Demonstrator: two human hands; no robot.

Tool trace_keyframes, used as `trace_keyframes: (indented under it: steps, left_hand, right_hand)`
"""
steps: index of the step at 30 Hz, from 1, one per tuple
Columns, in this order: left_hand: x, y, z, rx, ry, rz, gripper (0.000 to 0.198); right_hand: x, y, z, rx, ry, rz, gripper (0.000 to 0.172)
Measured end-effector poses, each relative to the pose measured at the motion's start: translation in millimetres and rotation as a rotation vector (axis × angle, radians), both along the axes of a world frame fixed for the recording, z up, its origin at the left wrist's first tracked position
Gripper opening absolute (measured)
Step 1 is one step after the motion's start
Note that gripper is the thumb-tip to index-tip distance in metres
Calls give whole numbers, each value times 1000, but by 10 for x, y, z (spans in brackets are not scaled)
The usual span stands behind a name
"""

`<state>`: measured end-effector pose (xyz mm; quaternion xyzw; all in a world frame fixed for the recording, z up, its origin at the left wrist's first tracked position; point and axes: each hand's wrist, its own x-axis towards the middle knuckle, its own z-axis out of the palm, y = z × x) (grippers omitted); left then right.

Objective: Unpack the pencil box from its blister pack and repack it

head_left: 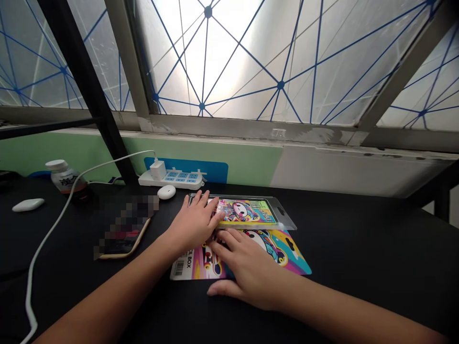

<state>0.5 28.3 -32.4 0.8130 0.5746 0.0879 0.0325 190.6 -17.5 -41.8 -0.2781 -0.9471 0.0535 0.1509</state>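
Note:
A clear plastic blister pack (283, 216) with a colourful cartoon-printed pencil box (247, 211) inside lies on the black table. Nearer to me is a bright printed backing card (299, 258), partly under the pack, with a barcode and the word "BOX" at its left end. My left hand (195, 220) rests with fingers spread on the left end of the pack. Over the middle of the card lies my right hand (247, 267), fingers stretched out and thumb apart, its fingertips by the pack's near edge. The hands cover parts of both printed pieces.
To the left lies a phone (129, 229). A round white case (166, 192) sits before a power strip (172, 179) with a charger plugged in. A white cable (50, 241) curves past a bottle (66, 177). Behind the black table (358, 248) are a wall and window.

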Motion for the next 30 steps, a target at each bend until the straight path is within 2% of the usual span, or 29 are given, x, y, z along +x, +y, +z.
trace_keyframes:
  steps: [2,4,5,7,9,11,12,14,16,20,24,26,30]
  left_hand:
    - [-7,13,-20,13,0,4,63]
    - [-13,16,-27,18,-1,9,64]
    - [-15,13,-23,20,-4,9,64]
    - [-18,1,-2,28,-17,-2,65]
    - [-21,-12,29,44,-31,-20,64]
    - [-24,-18,58,53,-37,-33,63]
    - [-26,-17,68,56,-39,-36,62]
    - [-31,-9,80,57,-40,-38,61]
    - [-36,2,81,61,-40,-41,62]
    - [-47,17,75,87,-53,-49,69]
    - [-65,14,82,104,-67,-51,71]
    - [-85,12,91,122,-76,-58,70]
    - [-172,38,122,207,-96,-57,68]
  right_hand:
    - [6,-39,-9,-1,17,5,60]
    - [25,-63,27,37,22,31,32]
    - [52,-50,67,72,32,40,26]
    - [158,60,172,156,75,0,33]
    - [338,281,273,201,114,-149,37]
    - [560,567,332,118,53,-337,34]
    - [668,710,343,26,10,-373,35]
    - [848,948,342,-133,-19,-402,46]
    - [952,1093,335,-217,-54,-381,57]
    - [979,1165,346,-257,-124,-332,67]
    - [956,1156,323,-244,-91,-368,66]
    - [952,1131,295,-181,-67,-399,61]
    - [916,965,258,50,3,-425,51]
